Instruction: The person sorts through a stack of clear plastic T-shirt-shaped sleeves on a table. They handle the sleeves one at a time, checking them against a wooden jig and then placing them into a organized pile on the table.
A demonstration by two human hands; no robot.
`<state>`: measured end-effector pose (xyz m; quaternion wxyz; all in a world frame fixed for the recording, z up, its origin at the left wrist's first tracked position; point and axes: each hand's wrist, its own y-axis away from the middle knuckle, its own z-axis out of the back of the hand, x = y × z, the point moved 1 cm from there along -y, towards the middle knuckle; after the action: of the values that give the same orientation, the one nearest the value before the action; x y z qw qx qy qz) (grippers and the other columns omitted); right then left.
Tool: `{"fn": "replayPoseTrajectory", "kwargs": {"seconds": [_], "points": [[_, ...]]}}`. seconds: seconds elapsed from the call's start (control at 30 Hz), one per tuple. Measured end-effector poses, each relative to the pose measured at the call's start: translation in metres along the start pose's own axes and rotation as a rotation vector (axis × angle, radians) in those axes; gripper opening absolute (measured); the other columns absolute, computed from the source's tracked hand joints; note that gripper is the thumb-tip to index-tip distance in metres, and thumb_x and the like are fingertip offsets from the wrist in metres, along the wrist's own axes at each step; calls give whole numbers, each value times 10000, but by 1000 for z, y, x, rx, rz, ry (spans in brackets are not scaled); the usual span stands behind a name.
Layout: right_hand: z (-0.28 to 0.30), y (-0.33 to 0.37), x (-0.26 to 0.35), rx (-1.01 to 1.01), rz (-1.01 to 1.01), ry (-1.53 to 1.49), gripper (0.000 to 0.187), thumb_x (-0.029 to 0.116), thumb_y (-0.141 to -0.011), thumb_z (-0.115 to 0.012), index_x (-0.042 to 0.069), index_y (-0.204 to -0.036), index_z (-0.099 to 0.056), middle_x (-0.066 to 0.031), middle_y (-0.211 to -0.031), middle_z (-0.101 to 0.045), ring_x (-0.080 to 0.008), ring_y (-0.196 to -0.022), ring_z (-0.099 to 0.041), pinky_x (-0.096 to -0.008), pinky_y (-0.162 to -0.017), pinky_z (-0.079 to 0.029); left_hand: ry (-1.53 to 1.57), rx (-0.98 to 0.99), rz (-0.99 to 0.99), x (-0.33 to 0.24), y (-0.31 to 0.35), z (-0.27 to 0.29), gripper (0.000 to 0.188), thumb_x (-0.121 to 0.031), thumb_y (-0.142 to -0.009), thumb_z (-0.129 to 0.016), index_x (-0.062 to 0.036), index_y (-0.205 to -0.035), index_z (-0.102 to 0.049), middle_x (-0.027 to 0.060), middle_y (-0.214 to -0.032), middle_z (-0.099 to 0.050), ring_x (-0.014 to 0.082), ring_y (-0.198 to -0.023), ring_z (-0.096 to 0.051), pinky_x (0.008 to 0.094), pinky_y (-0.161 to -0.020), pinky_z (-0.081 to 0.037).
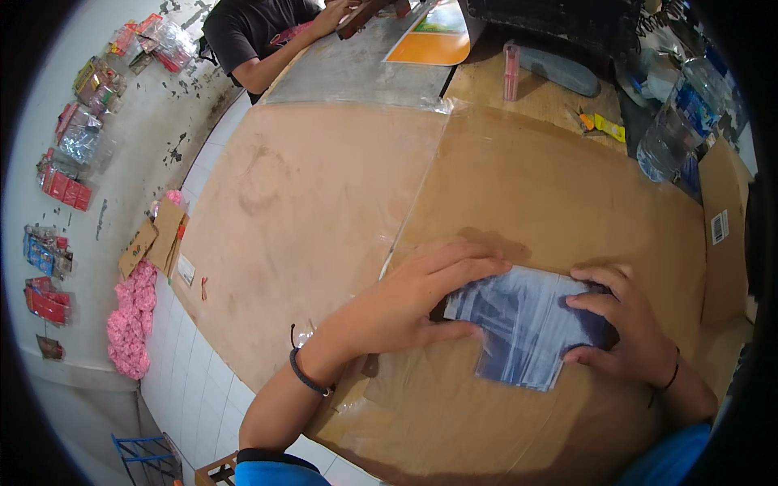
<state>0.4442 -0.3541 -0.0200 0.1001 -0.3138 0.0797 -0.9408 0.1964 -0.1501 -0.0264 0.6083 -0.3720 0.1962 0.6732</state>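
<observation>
A flat dark blue sheet [523, 324] with whitish streaks lies on the brown table covering in front of me. Its outline is stepped, with a narrower part toward me. My left hand [442, 287] holds its left side, fingers along the far edge and thumb at the near left corner. At the opposite side, my right hand [620, 324] grips the right edge with curved fingers and thumb. What the sheet is made of, I cannot tell.
Beyond the brown table covering [324, 194], a person [267, 40] works at the far left. To the right stand a clear plastic bottle [681, 121] and a cardboard box [723, 235]. A small pink tube [510, 73] and yellow wrapper [608, 127] lie at the back.
</observation>
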Motion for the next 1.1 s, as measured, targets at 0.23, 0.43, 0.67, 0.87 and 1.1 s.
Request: {"fn": "replayPoseTrajectory", "kwargs": {"seconds": [0.23, 0.43, 0.67, 0.87, 1.1], "points": [[0, 4, -1, -27, -28, 0, 559, 327, -788, -879, 127, -1260, -658, -169, -1387, -562, -394, -1222, -534, -479, -1038, -447, -39, -56, 13, -2, -3, 0, 773, -236, -752, -908, -90, -1433, -573, 146, -1419, -589, 348, -1338, -531, 440, -1120, -426], [2, 2, 4, -13, -14, 56, 565, 335, -785, -873, 88, -1246, -659, -186, -1381, -576, -395, -1256, -530, -484, -1059, -441, -89, -27, 29, -1, -4, 1, 832, -263, -719, -931, -86, -1444, -562, 134, -1430, -591, 346, -1335, -534, 435, -1119, -426], [0, 1, 1, -132, -7, -3, 469, 138, -799, -841, 44, -1223, -665, -176, -1364, -588, -379, -1242, -549, -459, -1062, -452, -125, -51, 62, -7, -6, 4, 872, -282, -707, -939, -76, -1459, -549, 128, -1464, -574, 343, -1351, -528, 429, -1133, -418], [-4, 4, 2, -167, -76, -95, 493, 75, -803, -819, 38, -1255, -627, -180, -1329, -597, -366, -1226, -569, -439, -1059, -457, -91, -63, 103, -4, -5, 4, 828, -250, -719, -934, -68, -1443, -574, 140, -1437, -580, 312, -1315, -556, 401, -1113, -433], [-3, 6, -1, -210, -55, -120, 509, 59, -802, -821, 31, -1265, -609, -180, -1296, -607, -347, -1221, -578, -412, -1031, -477, -109, -63, 125, -5, -5, 0, 776, -214, -726, -925, -62, -1417, -605, 140, -1393, -585, 312, -1294, -562, 391, -1098, -438]]}}
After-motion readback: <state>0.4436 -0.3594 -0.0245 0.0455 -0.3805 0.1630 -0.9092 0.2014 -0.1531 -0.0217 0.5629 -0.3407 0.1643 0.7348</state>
